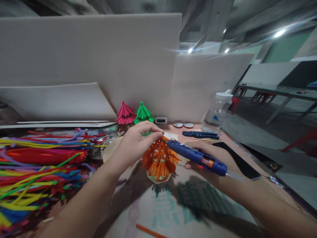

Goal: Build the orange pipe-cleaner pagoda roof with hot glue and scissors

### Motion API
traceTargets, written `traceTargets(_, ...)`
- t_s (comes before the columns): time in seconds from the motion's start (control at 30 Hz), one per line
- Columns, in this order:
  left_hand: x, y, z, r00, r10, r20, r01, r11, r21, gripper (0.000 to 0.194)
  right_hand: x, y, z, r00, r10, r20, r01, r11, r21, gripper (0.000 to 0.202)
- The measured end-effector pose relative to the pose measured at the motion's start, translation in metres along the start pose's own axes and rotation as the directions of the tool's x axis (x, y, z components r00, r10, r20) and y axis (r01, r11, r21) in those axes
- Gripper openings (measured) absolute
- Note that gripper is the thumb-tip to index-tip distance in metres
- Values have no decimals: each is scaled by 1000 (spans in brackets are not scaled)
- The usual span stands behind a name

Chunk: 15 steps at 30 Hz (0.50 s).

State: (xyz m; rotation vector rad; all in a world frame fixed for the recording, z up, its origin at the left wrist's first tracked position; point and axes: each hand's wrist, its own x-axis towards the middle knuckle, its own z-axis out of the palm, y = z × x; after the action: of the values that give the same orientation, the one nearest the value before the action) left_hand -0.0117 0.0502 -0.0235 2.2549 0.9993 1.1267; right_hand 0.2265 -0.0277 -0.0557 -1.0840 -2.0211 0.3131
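Observation:
An orange tiered craft piece [160,162] made of fuzzy strips stands on a pale base in the middle of the table. At its top, the thumb and fingers of my left hand [141,140] are pinched on a small pale tip. My right hand [215,158] is wrapped round a blue glue gun [195,155], whose nozzle points left at the top of the orange piece. A clear glue stick sticks out of the gun's rear. Behind stand a red tiered piece [125,114] and a green one [143,113].
Colourful fuzzy strips [44,158] are piled at left. A water jug [216,112], dark blue cutter [200,134], small digital display [160,120] and black phone-like slab [237,160] lie behind or right. One orange strip [151,230] is in front. White boards [138,66] stand behind.

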Motion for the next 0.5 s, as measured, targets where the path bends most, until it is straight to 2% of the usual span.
traceTargets(0.5, 1, 1, 0, 1000, -8, -3, 7, 1000, -6, 18, -1, 0, -2, 1000, -16, 20, 16, 999, -27, 29)
